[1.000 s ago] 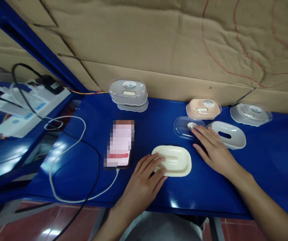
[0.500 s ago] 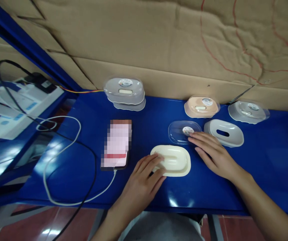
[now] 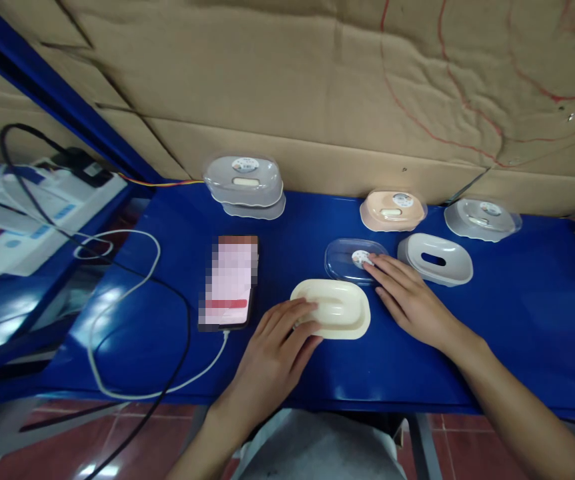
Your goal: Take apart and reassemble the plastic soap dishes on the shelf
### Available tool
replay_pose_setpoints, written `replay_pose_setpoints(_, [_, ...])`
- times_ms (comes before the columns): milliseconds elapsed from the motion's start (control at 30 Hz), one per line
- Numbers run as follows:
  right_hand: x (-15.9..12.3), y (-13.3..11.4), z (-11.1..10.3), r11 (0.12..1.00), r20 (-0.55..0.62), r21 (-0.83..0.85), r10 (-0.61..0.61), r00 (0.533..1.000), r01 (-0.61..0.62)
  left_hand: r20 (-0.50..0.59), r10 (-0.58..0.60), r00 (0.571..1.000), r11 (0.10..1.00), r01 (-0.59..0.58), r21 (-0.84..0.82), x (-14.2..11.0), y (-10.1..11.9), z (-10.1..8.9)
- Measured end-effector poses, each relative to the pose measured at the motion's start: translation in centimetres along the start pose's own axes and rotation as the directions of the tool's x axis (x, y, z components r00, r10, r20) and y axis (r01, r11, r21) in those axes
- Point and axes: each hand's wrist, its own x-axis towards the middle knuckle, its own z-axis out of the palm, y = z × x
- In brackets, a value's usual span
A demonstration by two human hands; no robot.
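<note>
In the head view my left hand lies with fingers apart over the left end of a cream oval dish, its fingertips on or just above the inside. My right hand reaches in from the right, fingers stretched out, and touches the right side of a clear plastic lid near its round sticker. Just right of that hand sits a white oval tray with a dark slot in its bottom.
Along the back stand a grey lidded soap box, a peach one and another grey one. A phone on a white cable lies left. Power strips and a black cable crowd the far left; cardboard rises behind.
The clear lid has slid left and slightly toward me under my right hand, away from the white tray. My left hand stays at the cream dish. The whole view has shifted a little.
</note>
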Motion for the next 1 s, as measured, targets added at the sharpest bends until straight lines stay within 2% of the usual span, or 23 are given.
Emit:
replay_pose_setpoints(133, [-0.2,0.0,0.0,1.0,0.006,0.021,-0.01,1.0,0.009,-0.01,0.027,1.0,1.0,-0.027,-0.001,0.3,0.4,-0.6])
replay_pose_setpoints(267, [-0.4,-0.4,-0.2,0.999,0.014,0.042,-0.036,0.999,0.035,-0.074,0.009,0.997,1.0,-0.009,0.002,0.7,0.7,-1.0])
replay_pose_setpoints(400, [-0.6,-0.5,-1.8,0.995,0.064,0.034,-0.095,0.993,0.093,-0.145,-0.012,0.989,0.999,0.018,0.042,1.9,0.5,-1.3])
replay_pose_setpoints(500, [-1.4,1.6,-4.0,0.999,0.007,-0.049,-0.001,1.0,0.002,-0.193,-0.035,0.98,0.996,0.05,0.074,3.1,0.1,-1.2])
replay_pose_setpoints(600, [-2.9,5.0,-5.5,0.972,-0.089,-0.169,0.148,0.985,-0.162,-0.163,-0.082,0.983,0.991,0.097,0.092,4.9,-0.3,-0.9])
replay_pose_setpoints(667, [-4.2,6.8,-5.6,0.95,-0.079,-0.215,0.214,0.974,-0.227,-0.145,-0.092,0.985,0.988,0.108,0.107,6.3,-0.6,-0.6])
replay_pose_setpoints(733, [-5.4,7.5,-5.0,0.95,-0.038,-0.222,0.215,0.976,-0.218,-0.155,-0.088,0.984,0.984,0.11,0.139,8.0,-0.8,-0.3])
replay_pose_setpoints(867, [-7.1,6.2,-3.8,0.965,-0.013,-0.211,0.156,0.988,-0.155,-0.094,-0.11,0.99,0.973,0.126,0.191,10.3,-1.3,0.6])
replay_pose_setpoints(1000, [-8.6,3.6,-3.6,0.973,0.0,-0.201,0.117,0.993,-0.114,-0.057,-0.158,0.986,0.971,0.166,0.171,10.9,-2.1,1.8])
